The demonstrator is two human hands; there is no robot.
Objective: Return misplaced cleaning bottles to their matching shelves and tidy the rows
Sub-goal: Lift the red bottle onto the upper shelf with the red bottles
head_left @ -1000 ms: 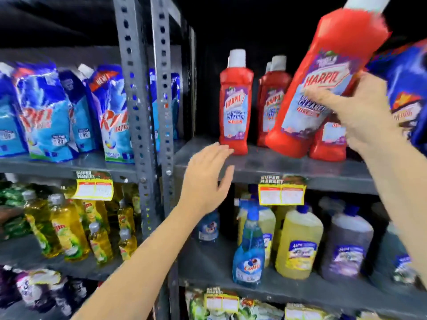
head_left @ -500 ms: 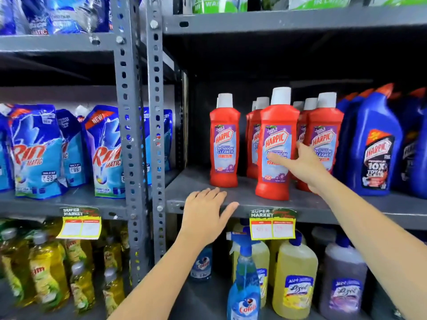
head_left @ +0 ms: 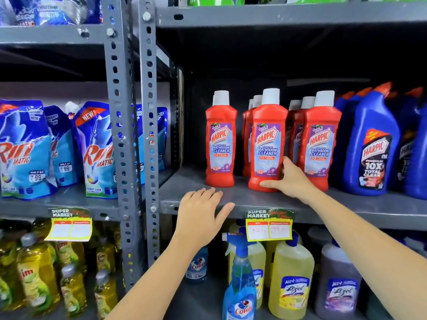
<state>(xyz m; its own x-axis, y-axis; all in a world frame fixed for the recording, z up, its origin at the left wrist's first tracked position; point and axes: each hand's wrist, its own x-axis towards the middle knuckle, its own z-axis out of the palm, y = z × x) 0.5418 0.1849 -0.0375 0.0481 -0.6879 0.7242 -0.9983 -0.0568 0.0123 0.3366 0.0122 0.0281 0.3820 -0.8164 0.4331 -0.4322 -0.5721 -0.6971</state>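
Several red Harpic bathroom cleaner bottles with white caps stand upright on the grey metal shelf [head_left: 242, 200]. My right hand [head_left: 288, 179] wraps the lower right side of the front middle red bottle [head_left: 268, 139], thumb at its base. One red bottle [head_left: 220, 137] stands apart to the left, another [head_left: 320, 139] close on the right, more behind. My left hand [head_left: 201, 213] rests flat on the shelf's front edge, fingers spread, holding nothing.
Blue Harpic toilet cleaner bottles [head_left: 372, 144] fill the shelf's right end. Rin Matic pouches [head_left: 97, 148] sit on the neighbouring left shelf past the grey uprights [head_left: 120, 135]. Below stand a Colin spray bottle [head_left: 240, 285], yellow and purple floor cleaner jugs, and Vim bottles [head_left: 34, 278].
One second ago my right hand held the red bottle tilted in the air; it now stands upright at the front of the row. My left hand settled onto the shelf edge.
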